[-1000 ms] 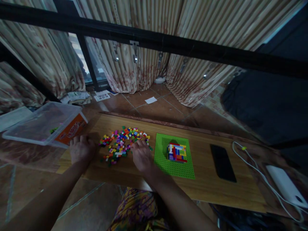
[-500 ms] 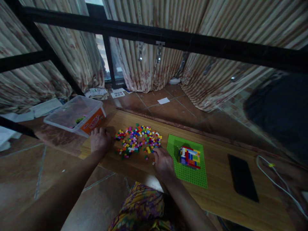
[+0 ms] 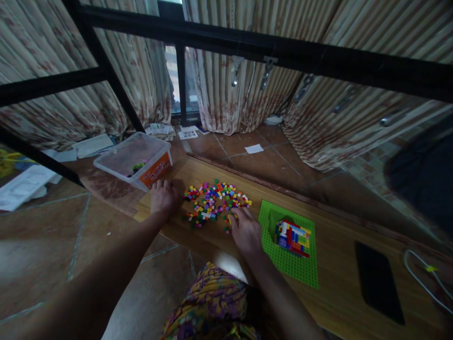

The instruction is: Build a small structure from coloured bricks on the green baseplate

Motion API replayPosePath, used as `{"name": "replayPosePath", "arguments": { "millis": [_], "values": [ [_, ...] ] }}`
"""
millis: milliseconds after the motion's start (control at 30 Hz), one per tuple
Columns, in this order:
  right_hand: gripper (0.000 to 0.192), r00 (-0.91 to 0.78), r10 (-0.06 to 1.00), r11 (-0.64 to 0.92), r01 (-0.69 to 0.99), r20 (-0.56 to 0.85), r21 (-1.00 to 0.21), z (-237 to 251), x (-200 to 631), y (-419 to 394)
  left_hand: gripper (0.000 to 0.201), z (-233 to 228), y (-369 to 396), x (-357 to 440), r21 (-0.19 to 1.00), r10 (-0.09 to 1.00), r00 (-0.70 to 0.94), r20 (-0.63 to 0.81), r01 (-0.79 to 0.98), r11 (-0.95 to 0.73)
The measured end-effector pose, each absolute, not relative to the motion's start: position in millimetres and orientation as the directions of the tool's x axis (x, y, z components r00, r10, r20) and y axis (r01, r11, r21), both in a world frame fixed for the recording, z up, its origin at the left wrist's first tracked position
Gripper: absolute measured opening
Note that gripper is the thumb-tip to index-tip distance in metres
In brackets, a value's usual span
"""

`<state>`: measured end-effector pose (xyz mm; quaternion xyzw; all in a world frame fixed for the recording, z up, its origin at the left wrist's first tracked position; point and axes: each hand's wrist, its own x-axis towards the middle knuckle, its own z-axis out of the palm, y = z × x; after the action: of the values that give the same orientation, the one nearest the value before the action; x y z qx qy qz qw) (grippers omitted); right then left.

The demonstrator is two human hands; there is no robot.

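A loose pile of small colored toy bricks lies on the wooden table. At its right edge, my right hand has its fingers bent down and close together, with a yellow brick at the fingertips. The fingertips partly cover the bricks there. My left hand rests on the table left of the pile, fingers loosely bent and holding nothing visible. To the right of my right hand, a blocky multicolored brick build sits on a green studded baseplate.
A clear plastic box with an orange label and a few pieces inside stands beyond my left hand. A dark phone-like slab and a white cable lie at the right. Dark metal bars and curtains are behind.
The view has turned left, so the scene sits further right. My right hand has moved left onto the bricks at the pile's edge. My left hand stays about where it was.
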<state>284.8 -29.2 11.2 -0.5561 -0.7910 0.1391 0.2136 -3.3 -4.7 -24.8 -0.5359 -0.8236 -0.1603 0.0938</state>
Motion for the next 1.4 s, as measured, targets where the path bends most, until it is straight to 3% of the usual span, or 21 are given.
{"name": "replayPosePath", "arguments": {
  "millis": [233, 333, 433, 533, 800, 1200, 1400],
  "values": [
    [0.018, -0.361, 0.930, 0.358, 0.852, 0.069, -0.382, 7.6, 263.6, 0.7, 0.028, -23.5, -5.9, -3.1, 0.155, 0.851, -0.405, 0.334, 0.914, 0.374],
    [0.018, -0.315, 0.941, 0.331, 0.766, 0.128, -0.551, 11.2, 269.5, -5.4, 0.030, -22.3, -5.5, -3.2, 0.139, 0.856, -0.402, 0.324, 0.915, 0.378],
    [0.017, -0.192, 0.970, 0.227, 0.518, 0.147, -0.825, 20.9, 289.2, -22.1, 0.032, -20.4, -5.6, -3.1, 0.121, 0.865, -0.395, 0.310, 0.919, 0.376],
    [0.018, -0.072, 0.990, 0.139, 0.310, 0.123, -0.940, 30.3, 324.6, -44.2, 0.035, -18.3, -6.1, -3.1, 0.086, 0.870, -0.393, 0.297, 0.919, 0.386],
    [0.025, 0.206, 0.963, 0.032, 0.548, 0.172, -0.836, 29.4, 441.8, -80.9, 0.040, -17.9, -2.3, -7.5, -0.034, 0.888, -0.379, 0.262, 0.915, 0.401],
    [0.019, 0.192, 0.924, 0.119, 0.679, 0.332, -0.724, 4.9, 459.7, -37.1, 0.050, -13.9, 0.3, -4.9, -0.002, 0.875, -0.422, 0.236, 0.900, 0.435],
    [0.014, 0.211, 0.921, 0.132, 0.621, 0.327, -0.773, -0.4, 460.2, -36.2, 0.051, -14.5, -0.3, -5.0, 0.021, 0.885, -0.402, 0.237, 0.912, 0.409]
  ]
}}
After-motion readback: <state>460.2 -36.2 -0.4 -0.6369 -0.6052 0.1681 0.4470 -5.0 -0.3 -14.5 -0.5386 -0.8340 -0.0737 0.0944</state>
